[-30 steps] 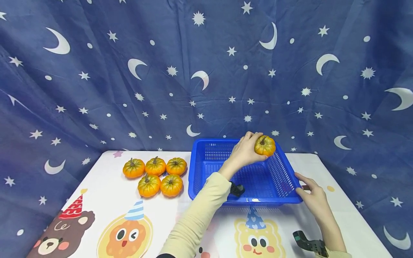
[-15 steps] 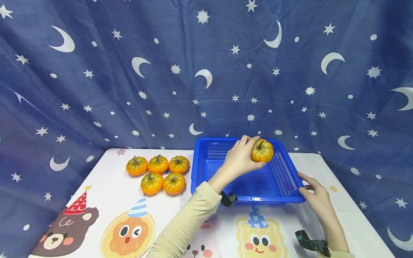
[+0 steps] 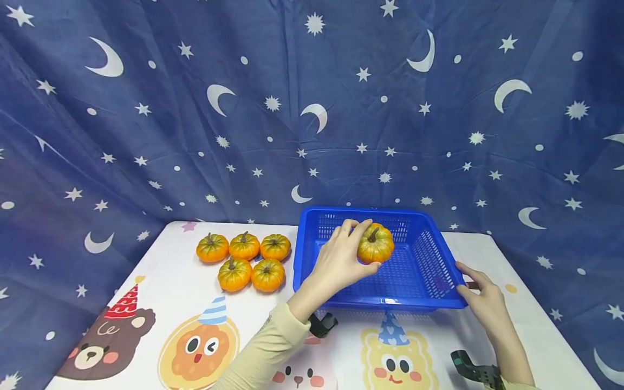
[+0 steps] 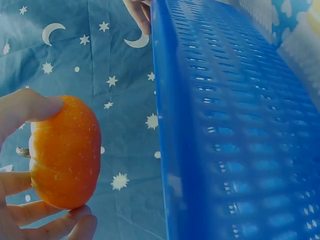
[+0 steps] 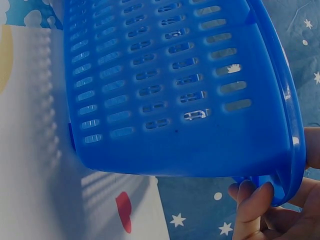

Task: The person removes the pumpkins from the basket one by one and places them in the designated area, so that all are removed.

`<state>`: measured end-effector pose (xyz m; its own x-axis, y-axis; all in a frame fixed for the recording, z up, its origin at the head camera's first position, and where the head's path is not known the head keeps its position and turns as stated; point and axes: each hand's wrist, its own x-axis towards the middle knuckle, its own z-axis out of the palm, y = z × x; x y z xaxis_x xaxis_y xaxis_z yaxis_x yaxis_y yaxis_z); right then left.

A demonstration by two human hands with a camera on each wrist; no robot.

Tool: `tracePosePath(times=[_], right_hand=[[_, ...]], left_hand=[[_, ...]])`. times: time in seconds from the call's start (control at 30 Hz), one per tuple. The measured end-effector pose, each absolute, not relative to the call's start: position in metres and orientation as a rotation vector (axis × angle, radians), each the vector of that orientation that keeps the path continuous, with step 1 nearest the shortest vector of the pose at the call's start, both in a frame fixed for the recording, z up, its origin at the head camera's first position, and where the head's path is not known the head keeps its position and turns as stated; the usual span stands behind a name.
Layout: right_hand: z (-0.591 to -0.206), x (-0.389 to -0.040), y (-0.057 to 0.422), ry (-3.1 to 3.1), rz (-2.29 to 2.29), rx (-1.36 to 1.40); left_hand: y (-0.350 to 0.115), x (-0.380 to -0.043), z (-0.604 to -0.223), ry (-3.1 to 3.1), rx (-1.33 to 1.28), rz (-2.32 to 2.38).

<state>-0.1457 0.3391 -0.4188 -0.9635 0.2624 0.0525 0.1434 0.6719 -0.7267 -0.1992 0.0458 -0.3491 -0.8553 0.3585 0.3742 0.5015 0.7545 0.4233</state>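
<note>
My left hand [image 3: 338, 260] reaches over the blue plastic basket [image 3: 385, 304] and grips a small orange-green pumpkin [image 3: 376, 244], stem up. In the left wrist view the pumpkin [image 4: 67, 152] sits between the thumb and several fingers, higher than the basket rim [image 4: 162, 125]. At the basket's right front corner, my right hand [image 3: 482, 298] holds the rim. Its fingers [image 5: 255, 205] curl under the rim in the right wrist view, beside the slotted basket wall [image 5: 165, 145]. Left of the basket, several similar pumpkins [image 3: 268, 275] stand grouped in two rows.
A white tablecloth [image 3: 170, 281] with cartoon prints covers the table. Behind it hangs a dark blue curtain [image 3: 273, 162] with moons and stars. Black camera mounts are strapped to both wrists, the right one [image 3: 478, 371] close over the cloth.
My left hand has moved left with the pumpkin, from the basket's right side to nearer its middle, and slightly lower. My right hand stays on the rim. The head view has shifted slightly.
</note>
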Motion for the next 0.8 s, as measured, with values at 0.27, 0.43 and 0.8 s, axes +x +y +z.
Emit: tracePosePath(times=[0.27, 0.43, 0.8], right_hand=[[-0.418, -0.146, 0.339, -2.732, 1.157, -0.31], [-0.418, -0.146, 0.34, -2.724, 1.139, -0.299], [-0.421, -0.147, 0.338, -2.734, 1.134, -0.318]], left_hand=[[0.019, -0.187, -0.361, -2.676, -0.585, -0.787], [-0.003, -0.18, -0.368, -2.649, -0.492, -0.778], [-0.051, -0.165, -0.381, -2.635, -0.229, -0.817]])
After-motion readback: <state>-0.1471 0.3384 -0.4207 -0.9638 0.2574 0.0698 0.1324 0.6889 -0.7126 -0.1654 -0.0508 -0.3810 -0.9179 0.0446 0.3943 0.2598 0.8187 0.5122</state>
